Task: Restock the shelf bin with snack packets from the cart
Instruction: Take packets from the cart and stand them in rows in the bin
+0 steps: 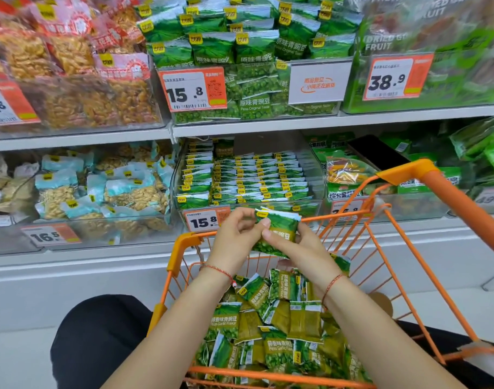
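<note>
Both hands (264,234) grip one packet (276,234) over the cart (403,175); slot it upright into the bin (318,204), label forward.

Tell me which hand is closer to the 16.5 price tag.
Left. The left hand is just right of the 16.5 price tag; the right hand sits farther right, past the held packet.
</note>
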Tool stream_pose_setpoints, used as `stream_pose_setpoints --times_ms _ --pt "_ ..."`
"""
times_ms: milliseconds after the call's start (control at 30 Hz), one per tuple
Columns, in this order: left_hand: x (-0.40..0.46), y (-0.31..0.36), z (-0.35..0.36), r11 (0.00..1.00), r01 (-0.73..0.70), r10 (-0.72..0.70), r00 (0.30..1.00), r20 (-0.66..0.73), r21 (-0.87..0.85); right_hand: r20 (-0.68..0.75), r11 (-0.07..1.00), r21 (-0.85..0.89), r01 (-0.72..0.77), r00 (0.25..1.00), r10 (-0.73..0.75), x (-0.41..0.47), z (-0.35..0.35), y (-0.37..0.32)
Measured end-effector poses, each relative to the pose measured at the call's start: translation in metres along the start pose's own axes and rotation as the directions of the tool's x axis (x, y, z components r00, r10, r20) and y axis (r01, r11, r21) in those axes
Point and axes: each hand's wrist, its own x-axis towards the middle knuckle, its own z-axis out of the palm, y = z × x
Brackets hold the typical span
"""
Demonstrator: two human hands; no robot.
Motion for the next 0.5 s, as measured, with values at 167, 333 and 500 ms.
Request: stream_pose_setpoints --times_ms 167,333,500 --pt "0.024 0.011 -0.024 0.997 0.025 -0.029 0.998 -0.055 -0.066 0.062 0.994 -0.089 0.056 0.997 -0.050 0.044 0.004 -0.026" --pt "0.057 0.007 -0.065 0.982 -0.084 0.109 0.984 -0.143 0.172 0.044 0.993 -0.088 0.084 0.996 -0.081 0.100 0.008 -0.042" --pt "0.097 -0.019 -0.103 0.667 -0.190 0.366 0.926 -0.094 0.720 0.016 0.981 -0.183 0.068 0.998 -0.066 0.171 0.021 -0.048"
